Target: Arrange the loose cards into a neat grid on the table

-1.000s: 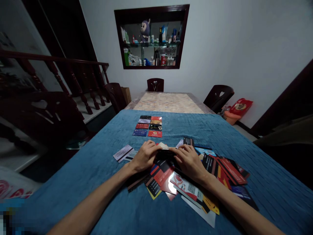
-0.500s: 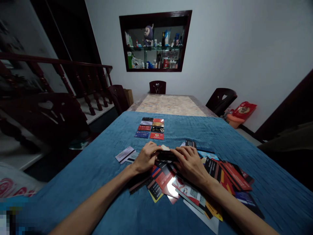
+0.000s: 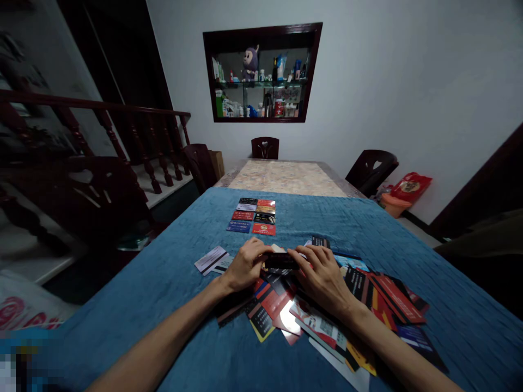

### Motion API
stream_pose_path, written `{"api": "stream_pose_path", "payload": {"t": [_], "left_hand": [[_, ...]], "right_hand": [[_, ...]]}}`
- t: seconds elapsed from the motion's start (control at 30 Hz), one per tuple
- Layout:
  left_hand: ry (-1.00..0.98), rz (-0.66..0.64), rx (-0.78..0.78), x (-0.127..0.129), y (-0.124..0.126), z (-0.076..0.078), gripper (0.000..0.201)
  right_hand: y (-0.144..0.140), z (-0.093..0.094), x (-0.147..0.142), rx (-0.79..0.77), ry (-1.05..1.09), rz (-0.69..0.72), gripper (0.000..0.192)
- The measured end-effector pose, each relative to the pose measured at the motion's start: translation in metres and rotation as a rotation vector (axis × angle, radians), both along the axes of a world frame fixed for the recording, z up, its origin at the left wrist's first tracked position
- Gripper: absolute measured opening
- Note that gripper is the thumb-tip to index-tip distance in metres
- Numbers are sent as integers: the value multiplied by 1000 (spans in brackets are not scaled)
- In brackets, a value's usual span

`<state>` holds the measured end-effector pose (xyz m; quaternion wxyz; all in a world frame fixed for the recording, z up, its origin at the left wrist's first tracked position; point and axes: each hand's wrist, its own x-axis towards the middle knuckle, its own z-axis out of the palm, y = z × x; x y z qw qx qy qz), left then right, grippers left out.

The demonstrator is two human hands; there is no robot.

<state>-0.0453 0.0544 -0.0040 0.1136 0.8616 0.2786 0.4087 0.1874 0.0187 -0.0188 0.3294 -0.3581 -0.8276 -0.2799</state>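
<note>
A dark plastic card (image 3: 281, 261) is held by its two ends, tilted up above a loose heap of cards. My left hand (image 3: 247, 263) pinches its left end, and my right hand (image 3: 319, 272) grips its right end. Beneath and around both hands lie overlapping cards, among them a red card (image 3: 273, 302), a black card with a yellow edge (image 3: 260, 320) and a white-and-red card with a square code (image 3: 317, 322). Left of my left hand are a pale card with a dark stripe (image 3: 212, 259) and another partly covered one. My palms hide some of the heap.
Beyond the hands, cards stand in two neat columns, a blue card (image 3: 239, 226) and a red card (image 3: 263, 229) nearest. More cards, including a striped red one (image 3: 397, 298), spread to the right. A blue cloth (image 3: 171, 283) covers the table's near part; chairs (image 3: 371, 169) surround it.
The dark card is still between both hands and has tilted slightly. The whole view has shifted a little; the cards on the table look unmoved.
</note>
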Motion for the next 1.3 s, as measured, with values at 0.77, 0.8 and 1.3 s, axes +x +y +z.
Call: {"api": "stream_pose_path", "payload": {"t": [0.77, 0.8, 1.3], "left_hand": [[184, 84, 102, 0, -4, 0, 43], [208, 92, 116, 0, -4, 0, 44], [328, 152, 299, -1, -4, -2, 50]], "right_hand": [[-1, 2, 6, -33, 59, -46, 42], [-1, 2, 6, -36, 59, -51, 42], [-3, 8, 4, -30, 40, -11, 38]]}}
